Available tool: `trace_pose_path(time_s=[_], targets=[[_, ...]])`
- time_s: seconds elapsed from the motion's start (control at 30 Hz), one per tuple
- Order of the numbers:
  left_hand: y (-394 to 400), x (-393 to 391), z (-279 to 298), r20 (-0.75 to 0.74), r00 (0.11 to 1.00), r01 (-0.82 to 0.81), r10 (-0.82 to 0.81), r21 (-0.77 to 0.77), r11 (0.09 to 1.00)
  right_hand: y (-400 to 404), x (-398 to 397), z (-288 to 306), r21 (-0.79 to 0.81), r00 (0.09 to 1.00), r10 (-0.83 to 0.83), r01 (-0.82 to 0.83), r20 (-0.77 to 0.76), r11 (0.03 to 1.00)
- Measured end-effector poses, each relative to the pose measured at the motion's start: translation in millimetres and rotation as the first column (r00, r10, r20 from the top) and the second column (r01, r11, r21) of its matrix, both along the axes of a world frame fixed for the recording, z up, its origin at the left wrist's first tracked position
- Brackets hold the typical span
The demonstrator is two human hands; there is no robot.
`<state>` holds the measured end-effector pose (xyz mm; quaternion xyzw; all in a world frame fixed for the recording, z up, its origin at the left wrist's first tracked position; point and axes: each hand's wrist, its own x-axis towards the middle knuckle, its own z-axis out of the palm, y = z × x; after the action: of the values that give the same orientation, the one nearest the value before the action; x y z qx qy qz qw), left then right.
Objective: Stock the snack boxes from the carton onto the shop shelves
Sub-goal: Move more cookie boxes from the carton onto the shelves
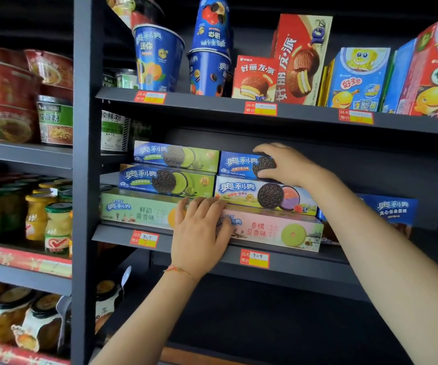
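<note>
Mid-frame, the middle shelf (212,255) has cookie boxes stacked three high. Right hand (286,164) sits on the top blue box (241,164), fingers curled over its front end. Left hand (202,230) lies with fairly straight fingers over the seam between the pale green box (138,210) and the pink box (273,230) — bottom row. No carton in view.

Middle shelf (191,248): snack boxes stacked in two columns.
Left column (170,180) three high, touching right column (262,196) three high; cups and boxes on upper shelf (212,105) above.
</note>
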<state>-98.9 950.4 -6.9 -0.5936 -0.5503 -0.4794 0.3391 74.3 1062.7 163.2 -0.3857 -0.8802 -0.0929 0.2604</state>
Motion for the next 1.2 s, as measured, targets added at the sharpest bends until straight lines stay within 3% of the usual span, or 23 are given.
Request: trace_pose_path(time_s=[0.1, 0.2, 0.33, 0.43, 0.53, 0.67, 0.77, 0.87, 0.97, 1.07, 1.13, 1.2], targets=[[-12.7, -5.3, 0.9, 0.027, 0.994, 0.104, -0.108, 0.121, 0.987, -34.6, -11.5, -12.1, 0.156, 0.973, 0.191, -0.170, -0.127, 0.973], [-44.1, -26.8, -11.3, 0.070, 0.994, 0.065, -0.084, 0.232, 0.970, -89.8, -40.1, -43.5, 0.286, 0.857, 0.454, -0.383, -0.245, 0.878], [-89.2, -85.7, -73.3, 0.312, 0.950, -0.030, -0.008, 0.116, 0.993, -147.8, -101.4, -116.7, 0.092, 0.716, 0.650, -0.651, -0.255, 0.754], [-126.6, -143.4, -147.4, 0.438, 0.873, -0.158, 0.217, -0.166, 0.973, -169.3, -164.1, -188.4, -0.156, 0.674, 0.683, -0.734, -0.280, 0.661], [-178.8, -197.1, -237.3, 0.474, 0.745, -0.219, 0.469, -0.490, 0.843, -177.1, -235.8, -284.7, -0.440, 0.722, 0.634, -0.682, -0.277, 0.584], [-267.7, -240.8, -367.5, 0.458, 0.542, -0.155, 0.705, -0.770, 0.619, -203.1, -316.7, -438.4, -0.698, 0.772, 0.626, -0.509, -0.110, 0.504], [-330.8, -249.2, -449.3, 0.402, 0.407, -0.061, 0.820, -0.884, 0.464, -241.3, -353.2, -545.7, -0.829, 0.732, 0.675, -0.323, 0.087, 0.456], [-377.5, -253.4, -505.0, 0.367, 0.302, 0.031, 0.880, -0.926, 0.375, -281.4, -375.6, -636.0, -0.909, 0.661, 0.718, -0.130, 0.218, 0.396], [-407.0, -251.0, -539.9, 0.352, 0.168, 0.033, 0.921, -0.936, 0.351, -313.9, -390.1, -701.5, -0.919, 0.573, 0.752, 0.006, 0.327, 0.395], [-426.4, -244.0, -567.2, 0.354, -0.042, 0.061, 0.934, -0.932, 0.356, -341.3, -402.1, -751.5, -0.903, 0.467, 0.792, 0.036, 0.394, 0.429], [-435.3, -241.2, -581.7, 0.393, -0.151, 0.118, 0.907, -0.904, 0.411, -358.5, -405.9, -775.6, -0.872, 0.323, 0.824, 0.009, 0.466, 0.489], [-439.0, -239.4, -592.3, 0.449, -0.159, 0.164, 0.879, -0.867, 0.472, -372.9, -407.7, -791.1, -0.830, 0.133, 0.833, -0.092, 0.537, 0.550]])
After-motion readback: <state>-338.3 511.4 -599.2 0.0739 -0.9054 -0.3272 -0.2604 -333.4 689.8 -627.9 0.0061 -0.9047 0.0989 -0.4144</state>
